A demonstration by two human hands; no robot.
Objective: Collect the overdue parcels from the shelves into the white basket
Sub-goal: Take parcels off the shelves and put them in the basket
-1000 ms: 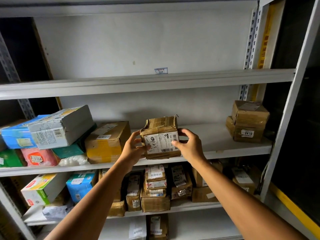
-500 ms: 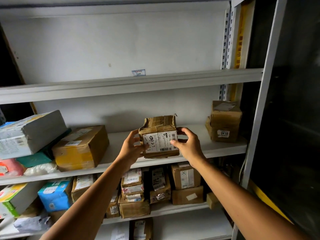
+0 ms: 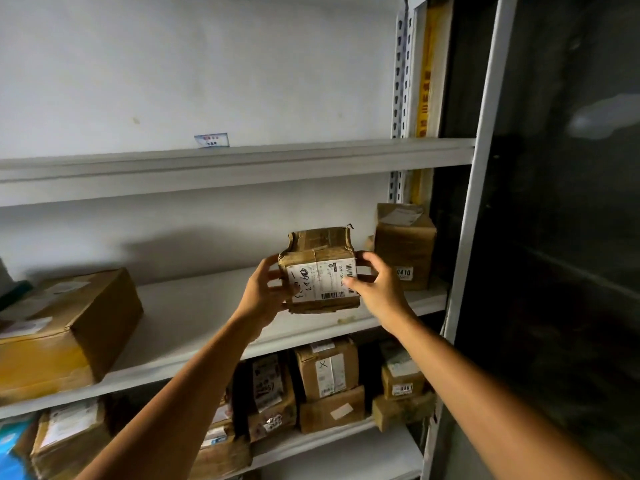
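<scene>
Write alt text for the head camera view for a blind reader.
A left hand and right hand grip a battered cardboard parcel with a white shipping label at a white shelf. A larger cardboard box lies to its left, a box marked 0410 to its right, more parcels on the shelf below.

left hand, right hand, gripping taped parcel, above shelf

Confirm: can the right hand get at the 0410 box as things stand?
Likely not yet. The right hand grips the worn parcel with the left hand. The 0410 box stands just beyond it on the shelf, nothing between, so freeing the hand should suffice.
</scene>
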